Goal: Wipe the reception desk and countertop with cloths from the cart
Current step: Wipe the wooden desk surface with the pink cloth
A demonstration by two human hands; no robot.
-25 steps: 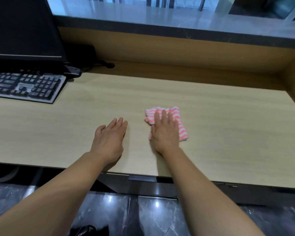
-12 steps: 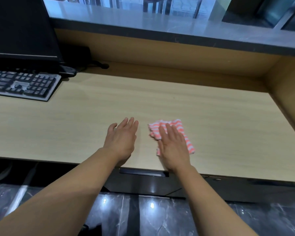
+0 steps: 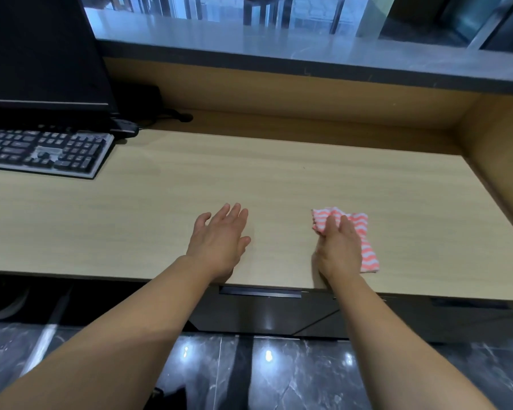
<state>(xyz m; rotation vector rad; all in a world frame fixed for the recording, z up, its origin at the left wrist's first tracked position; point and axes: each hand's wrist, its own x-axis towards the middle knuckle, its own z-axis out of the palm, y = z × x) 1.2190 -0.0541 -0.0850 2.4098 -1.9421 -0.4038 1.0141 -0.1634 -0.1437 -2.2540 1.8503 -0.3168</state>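
Your right hand (image 3: 339,250): fingers straight, pressing striped cloth (image 3: 367,255) on counter (image 3: 160,202). Left hand (image 3: 219,241) flat, fingers together. Cloth seems soft, light; press palm mid-cloth.

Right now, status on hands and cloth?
Left hand open on desk, empty. Right hand pressing striped cloth near front edge. Keyboard far left.
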